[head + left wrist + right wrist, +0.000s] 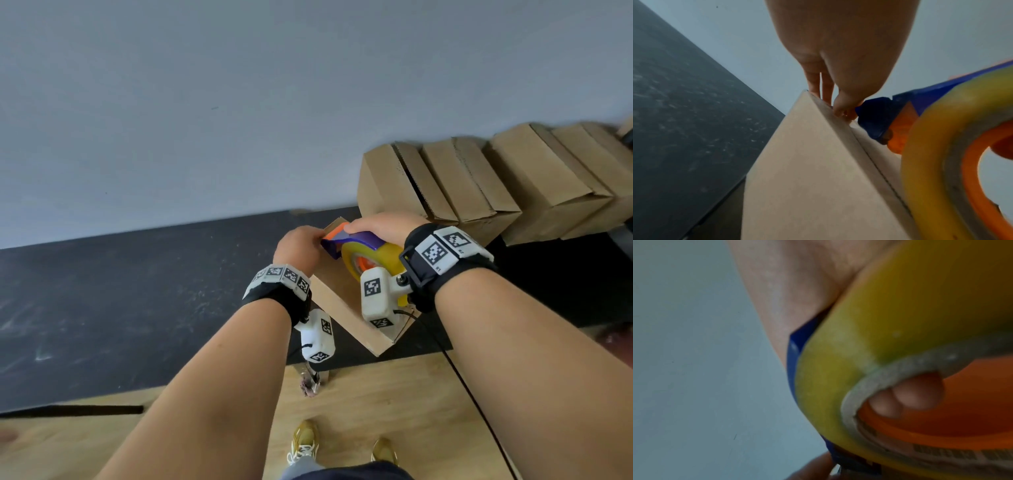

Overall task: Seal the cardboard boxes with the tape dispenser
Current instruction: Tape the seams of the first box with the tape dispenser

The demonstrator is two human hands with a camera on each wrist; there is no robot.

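A cardboard box (337,296) stands on the black table (137,291), its closed top seam running away from me (863,146). My right hand (380,224) grips the tape dispenser (356,241), a purple and orange frame with a yellowish tape roll (859,337); fingertips (906,395) curl into the roll's core. The dispenser's front sits on the box's far end. My left hand (299,248) holds the box's far top edge, thumb (844,107) and fingers pinching it beside the dispenser's blue front (875,120).
Several closed cardboard boxes (479,185) lean in a row at the back right against the grey wall (239,102). The table's near edge meets a wooden floor (376,404), where my shoes (305,442) show. A black cable (472,394) hangs from my right wrist.
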